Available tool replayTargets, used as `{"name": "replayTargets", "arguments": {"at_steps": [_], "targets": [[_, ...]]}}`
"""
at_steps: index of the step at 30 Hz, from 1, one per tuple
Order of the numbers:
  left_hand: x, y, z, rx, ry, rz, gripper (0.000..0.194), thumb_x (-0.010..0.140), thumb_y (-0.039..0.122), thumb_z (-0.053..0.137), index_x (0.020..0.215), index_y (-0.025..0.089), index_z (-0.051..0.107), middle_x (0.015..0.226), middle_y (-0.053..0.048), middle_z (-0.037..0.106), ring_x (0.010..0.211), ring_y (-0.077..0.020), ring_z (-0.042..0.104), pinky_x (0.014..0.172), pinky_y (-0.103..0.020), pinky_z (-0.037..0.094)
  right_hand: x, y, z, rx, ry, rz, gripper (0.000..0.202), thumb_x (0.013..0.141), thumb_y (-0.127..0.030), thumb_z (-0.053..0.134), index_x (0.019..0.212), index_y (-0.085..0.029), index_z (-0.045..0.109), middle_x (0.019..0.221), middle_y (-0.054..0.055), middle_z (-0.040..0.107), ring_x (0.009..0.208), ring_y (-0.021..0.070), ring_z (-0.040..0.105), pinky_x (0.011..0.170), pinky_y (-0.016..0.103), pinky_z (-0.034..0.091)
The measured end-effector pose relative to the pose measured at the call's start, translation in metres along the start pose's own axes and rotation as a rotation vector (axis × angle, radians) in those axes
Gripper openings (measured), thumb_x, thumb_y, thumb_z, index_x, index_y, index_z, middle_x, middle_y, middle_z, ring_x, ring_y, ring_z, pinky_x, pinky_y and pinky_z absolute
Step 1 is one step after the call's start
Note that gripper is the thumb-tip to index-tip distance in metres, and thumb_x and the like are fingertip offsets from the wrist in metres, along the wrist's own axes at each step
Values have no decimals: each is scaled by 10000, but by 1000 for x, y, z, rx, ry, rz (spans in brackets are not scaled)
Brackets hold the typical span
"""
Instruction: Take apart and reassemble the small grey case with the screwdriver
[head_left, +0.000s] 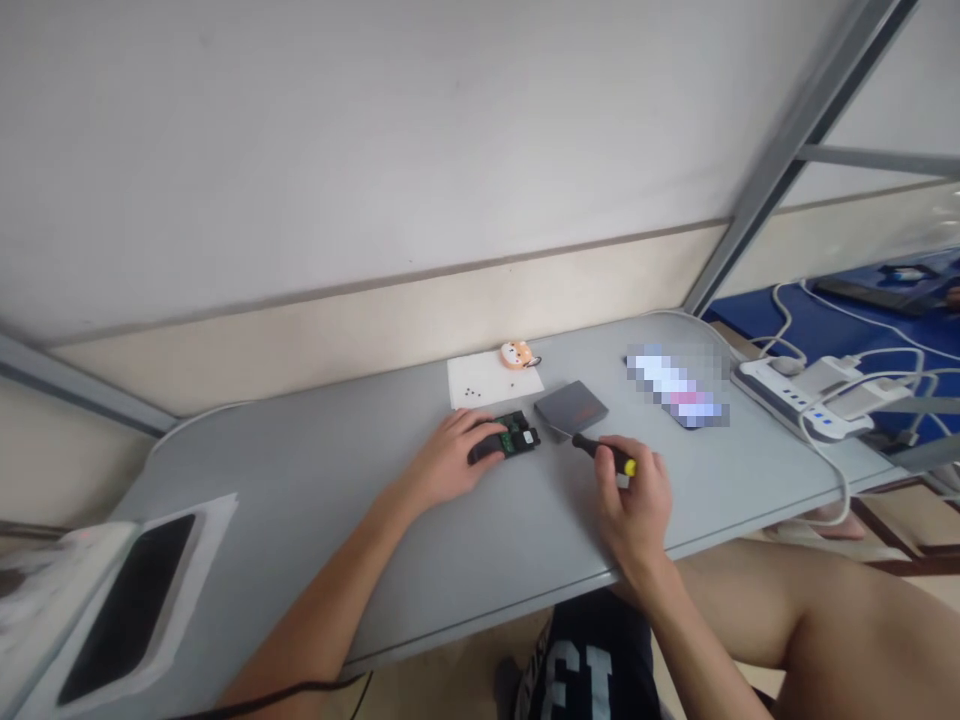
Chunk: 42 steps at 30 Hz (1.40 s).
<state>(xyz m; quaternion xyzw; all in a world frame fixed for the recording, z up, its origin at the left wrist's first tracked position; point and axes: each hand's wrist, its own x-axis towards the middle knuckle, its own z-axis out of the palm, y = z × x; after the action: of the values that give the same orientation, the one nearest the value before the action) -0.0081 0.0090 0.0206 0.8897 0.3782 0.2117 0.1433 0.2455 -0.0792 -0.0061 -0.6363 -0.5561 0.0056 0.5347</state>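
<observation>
My left hand (454, 455) is closed around the left end of a small black electronic device (517, 438) lying on the desk. Its green circuit board shows to the right of my fingers. In my right hand (637, 500) is a screwdriver (594, 448) with a black and yellow handle. Its thin shaft points left toward the device, and the tip appears apart from it. Just behind the shaft lies a flat dark grey square piece (574, 408) with faint reddish marking. Several tiny dark screws (472, 393) are scattered on a white sheet of paper (487, 370) farther back.
An orange and white animal-faced item (517, 354) rests on the paper's back edge. To the right are a lit phone (679, 388), partly pixelated, and a white power strip (802, 398) with cables. A dark-screened phone or tablet (131, 605) lies at left. The grey desk (300, 470) meets a wall behind.
</observation>
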Motion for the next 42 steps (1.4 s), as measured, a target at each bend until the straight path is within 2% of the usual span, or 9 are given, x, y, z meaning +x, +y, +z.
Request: {"name": "replayTargets", "arguments": {"at_steps": [6, 12, 15, 18, 21, 24, 29, 35, 42], "targets": [[-2, 5, -2, 60, 3, -8, 367, 1009, 295, 603, 1375, 279, 624, 1386, -94, 635, 1309, -283, 581, 1140, -524, 494, -4, 2, -4, 141, 26, 107, 189, 984, -376, 591, 984, -211, 683, 914, 81, 727, 827, 236, 654, 744, 369, 478], [-1, 12, 8, 45, 39, -27, 440, 1021, 333, 598, 1455, 282, 539, 1447, -80, 612, 1366, -272, 550, 1176, -503, 464, 14, -8, 1, 251, 38, 99, 213, 993, -379, 573, 907, -203, 656, 747, 26, 672, 630, 170, 592, 608, 301, 432], [0, 12, 13, 26, 63, -38, 385, 1005, 289, 620, 1387, 271, 582, 1417, -67, 637, 1338, -255, 574, 1173, -486, 466, 42, -20, 15, 225, -24, 10, 208, 969, -372, 588, 841, -212, 621, 693, 5, 648, 565, 146, 531, 565, 285, 394], [0, 11, 16, 12, 82, -41, 289, 982, 269, 653, 1272, 264, 645, 1383, -64, 656, 1311, -258, 595, 1155, -486, 480, 74, -35, 35, 194, -110, -69, 216, 933, -336, 579, 748, -233, 533, 524, -54, 492, 494, 132, 441, 543, 280, 345], [1, 9, 17, 1, 83, -35, 222, 968, 262, 664, 1190, 256, 674, 1379, -68, 657, 1302, -264, 603, 1144, -493, 487, 99, -49, 56, 178, -164, -149, 209, 881, -296, 557, 695, -235, 483, 505, -60, 436, 479, 118, 382, 536, 274, 318], [2, 7, 18, -10, 81, -22, 244, 965, 266, 662, 1209, 259, 672, 1385, -66, 655, 1307, -265, 601, 1139, -494, 491, 112, -56, 71, 196, -237, -248, 246, 851, -278, 540, 643, -235, 417, 499, -67, 335, 475, 106, 291, 518, 266, 283], [2, 9, 18, -1, 76, -46, 242, 989, 289, 635, 1224, 269, 687, 1384, -71, 653, 1309, -275, 594, 1145, -501, 480, 112, -45, 78, 268, -299, -218, 207, 868, -270, 539, 678, -235, 465, 509, -62, 400, 472, 105, 338, 527, 266, 334], [3, 10, 18, -4, 51, -54, 236, 1006, 308, 616, 1228, 263, 681, 1396, -76, 640, 1308, -267, 599, 1144, -474, 479, 104, -32, 71, 272, -132, -147, 226, 857, -243, 553, 661, -242, 440, 540, -37, 424, 514, 124, 404, 517, 286, 334], [3, 11, 17, -19, 22, -82, 262, 1001, 307, 604, 1250, 282, 681, 1416, -78, 625, 1325, -282, 586, 1164, -506, 459, 101, -31, 70, 251, -149, -188, 243, 907, -317, 551, 691, -255, 459, 579, -6, 498, 551, 152, 474, 522, 310, 372]]}}
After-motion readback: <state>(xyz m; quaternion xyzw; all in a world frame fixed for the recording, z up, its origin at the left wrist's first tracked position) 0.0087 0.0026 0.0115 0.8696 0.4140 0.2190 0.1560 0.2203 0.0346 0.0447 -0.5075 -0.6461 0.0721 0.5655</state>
